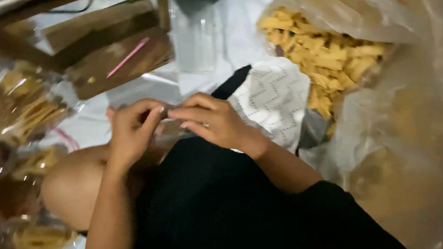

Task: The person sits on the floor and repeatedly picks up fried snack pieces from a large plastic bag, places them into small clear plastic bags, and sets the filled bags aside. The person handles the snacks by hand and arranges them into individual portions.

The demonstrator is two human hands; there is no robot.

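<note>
My left hand [131, 130] and my right hand [214, 121] meet in front of me above my lap, fingertips pinching the top edge of a small clear plastic bag [171, 131]. The bag hangs between the hands and its contents are hard to make out. A ring shows on a finger of my right hand. I wear black clothing [236, 210], and my bare knee [72, 184] shows at the lower left.
A big clear plastic sack of yellow strip-shaped chips [322, 53] lies open at the upper right. Sealed small bags of the same snack [12, 108] pile up at the left. A wooden frame [102, 31] stands at the upper left. A white zigzag-patterned cloth [276, 100] lies beside my right hand.
</note>
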